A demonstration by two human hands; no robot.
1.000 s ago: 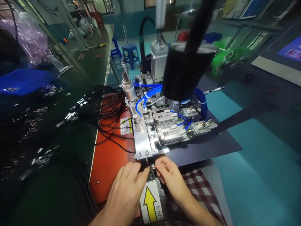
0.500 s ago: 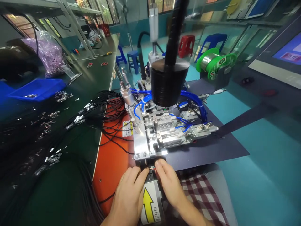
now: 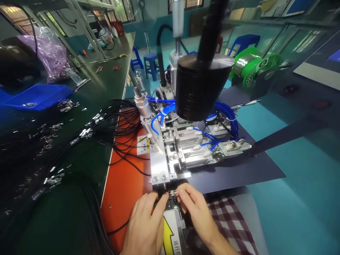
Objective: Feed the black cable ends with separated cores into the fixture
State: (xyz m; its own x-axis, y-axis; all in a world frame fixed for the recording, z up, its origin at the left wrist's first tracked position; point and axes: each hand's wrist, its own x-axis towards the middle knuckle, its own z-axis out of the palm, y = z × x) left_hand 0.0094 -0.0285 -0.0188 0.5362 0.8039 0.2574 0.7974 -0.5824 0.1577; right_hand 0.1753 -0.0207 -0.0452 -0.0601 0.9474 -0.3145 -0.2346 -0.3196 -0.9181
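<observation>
Red and green show among the fine wires [image 3: 174, 192], which lie between the two hands at the black track [image 3: 170, 204], just in front of the metal plate [image 3: 158, 164]. The right hand [image 3: 195, 205] pinches their free ends between thumb and forefinger. The left hand [image 3: 147, 217] is palm down, fingers bent and close together, one tip at the wires' other end; whether it grips or only presses cannot be told, as its underside is hidden.

The step in hand looks like sorting or straightening the strands by touch. A next move would seem to call for a light pinch on the right and a steady left, so that the strands do not cross or slip. Whether they touch the track is too small to tell.

Nearer the body, the arrow label [image 3: 172, 226] is partly covered by the left hand. Black cables [image 3: 138, 168] cross the orange base [image 3: 124, 191] beyond it.
</observation>
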